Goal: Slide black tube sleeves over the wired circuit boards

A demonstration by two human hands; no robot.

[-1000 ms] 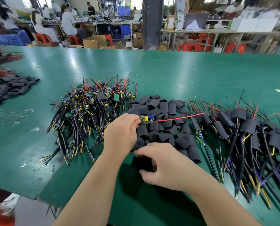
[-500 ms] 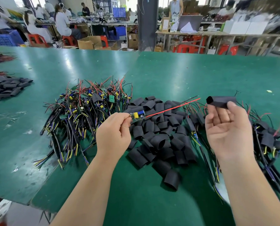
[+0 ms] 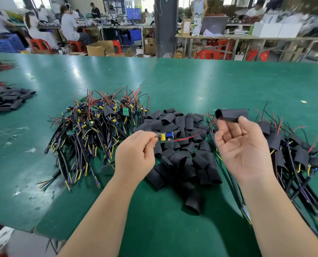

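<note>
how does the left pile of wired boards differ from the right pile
The left pile shows bare green boards with yellow and blue parts; in the right pile boards are wrapped in black sleeves. The left pile lies wholly in view; the right pile runs off the frame edge. Both are tangles of red, black and yellow wires on the table.

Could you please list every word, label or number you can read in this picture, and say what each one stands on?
No text here can be read.
Pale label on the cardboard box in the background: too blurred to read.
Any print on the circuit board held in the left hand: too small to tell.
</note>
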